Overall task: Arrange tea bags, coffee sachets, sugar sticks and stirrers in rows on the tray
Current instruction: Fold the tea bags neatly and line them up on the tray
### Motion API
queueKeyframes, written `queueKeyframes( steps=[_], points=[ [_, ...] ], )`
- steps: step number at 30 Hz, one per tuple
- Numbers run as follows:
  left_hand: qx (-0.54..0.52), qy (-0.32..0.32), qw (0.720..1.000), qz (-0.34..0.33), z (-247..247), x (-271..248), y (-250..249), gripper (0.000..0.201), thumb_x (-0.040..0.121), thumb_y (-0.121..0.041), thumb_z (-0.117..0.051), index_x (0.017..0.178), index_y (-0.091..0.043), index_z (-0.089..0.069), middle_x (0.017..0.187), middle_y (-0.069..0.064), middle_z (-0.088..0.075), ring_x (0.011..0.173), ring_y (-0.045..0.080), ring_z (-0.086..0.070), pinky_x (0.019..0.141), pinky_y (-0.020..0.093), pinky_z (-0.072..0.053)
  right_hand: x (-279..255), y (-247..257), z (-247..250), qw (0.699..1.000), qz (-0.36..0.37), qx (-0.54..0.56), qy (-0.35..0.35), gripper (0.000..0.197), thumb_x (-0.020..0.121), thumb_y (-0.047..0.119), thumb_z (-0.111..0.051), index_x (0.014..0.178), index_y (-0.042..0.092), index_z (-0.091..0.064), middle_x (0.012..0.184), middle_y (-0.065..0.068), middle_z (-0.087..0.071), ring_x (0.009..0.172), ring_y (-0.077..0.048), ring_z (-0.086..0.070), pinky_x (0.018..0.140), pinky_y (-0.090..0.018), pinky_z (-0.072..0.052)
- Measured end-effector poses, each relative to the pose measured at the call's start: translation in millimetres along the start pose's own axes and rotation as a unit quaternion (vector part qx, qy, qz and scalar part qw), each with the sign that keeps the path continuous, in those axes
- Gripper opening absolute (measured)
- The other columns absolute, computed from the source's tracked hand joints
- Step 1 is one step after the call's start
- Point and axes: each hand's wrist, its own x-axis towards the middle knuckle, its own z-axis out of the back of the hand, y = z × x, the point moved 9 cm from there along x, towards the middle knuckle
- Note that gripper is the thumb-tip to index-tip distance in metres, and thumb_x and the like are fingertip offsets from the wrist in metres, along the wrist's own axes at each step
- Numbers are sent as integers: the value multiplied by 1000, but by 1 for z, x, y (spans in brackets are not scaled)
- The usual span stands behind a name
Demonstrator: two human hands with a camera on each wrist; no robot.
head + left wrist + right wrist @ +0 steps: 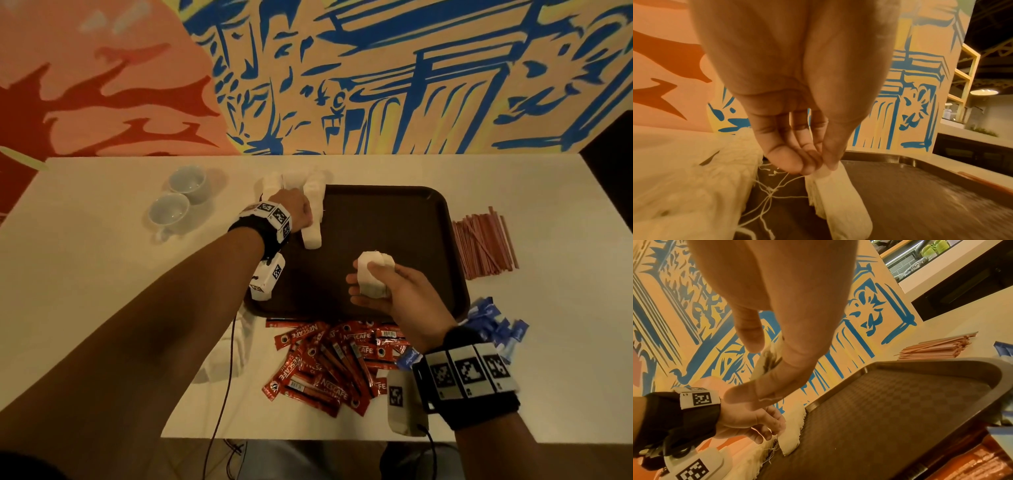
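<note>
Tray (411,212) holding tea bags (311,236) pinched by left hand (294,209), right hand (394,291) gripping tea bag bundle (371,274)

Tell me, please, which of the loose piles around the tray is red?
The coffee sachets, heaped at the tray's near edge; the stirrers are pinkish, the sugar sticks blue.

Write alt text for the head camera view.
Over a dark tray on a white table, the left hand pinches tea bags at the tray's left edge while the right hand holds another bunch. Coffee sachets, blue sugar sticks, pink stirrers and two cups lie around it.
</note>
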Motion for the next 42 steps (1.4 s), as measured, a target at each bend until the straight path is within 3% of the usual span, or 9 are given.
queueKeyframes(
  steps=[8, 12, 17, 22, 25, 29, 34, 38, 42],
  points=[
    [-15, -34, 999, -8, 20, -10, -5, 18, 87, -33, -73, 101, -22, -68, 119, 3, -65, 108, 26, -62, 90, 33, -51, -6, 3, -6, 999, -9, 27, 31, 35, 105, 7, -33, 127, -1, -59, 112, -21, -73, 110, -35, -68, 87, -37, -59],
    [-108, -95, 990, -3, 55, -41, -8, 13, 85, -32, -72, 96, -25, -71, 110, -2, -69, 101, 20, -64, 84, 29, -49, -18, 6, -8, 999, 2, 18, 30, 31, 107, 7, -36, 130, 5, -56, 112, -16, -74, 110, -31, -69, 90, -38, -58],
    [-287, -129, 948, -44, 83, -126, -19, 9, 88, -32, -71, 94, -25, -73, 87, -9, -70, 82, 12, -68, 76, 33, -57, -42, 7, -12, 999, 27, 6, 27, 24, 106, 14, -46, 124, 13, -61, 113, -7, -75, 108, -23, -71, 91, -37, -59],
    [-438, -86, 893, -59, 71, -218, -37, 10, 93, -26, -69, 102, -24, -73, 94, 4, -72, 78, 13, -70, 71, 30, -58, -67, 12, -12, 997, 64, -32, 2, 15, 99, 21, -60, 111, 16, -67, 103, -2, -76, 96, -21, -73, 90, -40, -59],
    [-478, -57, 873, -73, 51, -263, -50, 13, 92, -31, -70, 104, -27, -74, 95, 0, -74, 81, 13, -70, 72, 28, -58, -79, 15, -12, 995, 91, -41, -11, 18, 95, 24, -66, 109, 13, -69, 103, -8, -75, 92, -22, -71, 84, -40, -59],
    [-499, -54, 862, -70, 25, -291, -56, 19, 91, -33, -71, 109, -28, -71, 94, -4, -73, 82, 15, -71, 71, 30, -60, -92, 11, -16, 993, 101, -56, 26, 24, 94, 26, -68, 109, 9, -71, 101, -14, -75, 86, -25, -68, 82, -43, -57],
    [-518, -93, 847, -81, 27, -303, -62, 19, 93, -23, -70, 113, -21, -71, 94, 3, -74, 77, 10, -69, 63, 25, -57, -109, 13, -27, 982, 131, -115, 74, 22, 96, 26, -65, 107, 9, -73, 88, -11, -72, 69, -17, -61, 68, -31, -52],
    [-516, -110, 845, -84, 35, -306, -63, 13, 91, -18, -72, 104, -17, -73, 90, 0, -74, 78, 12, -69, 67, 28, -57, -114, 18, -29, 977, 141, -140, 72, 16, 98, 25, -64, 106, 14, -73, 78, -6, -64, 67, -19, -53, 62, -27, -46],
    [-523, -94, 842, -90, 39, -308, -66, 12, 89, -15, -75, 100, -15, -73, 87, 4, -73, 75, 15, -69, 66, 29, -58, -122, 25, -34, 957, 175, -212, 93, 16, 96, 22, -66, 99, 7, -71, 63, 11, -66, 54, 1, -57, 54, -12, -43]
  ],
)
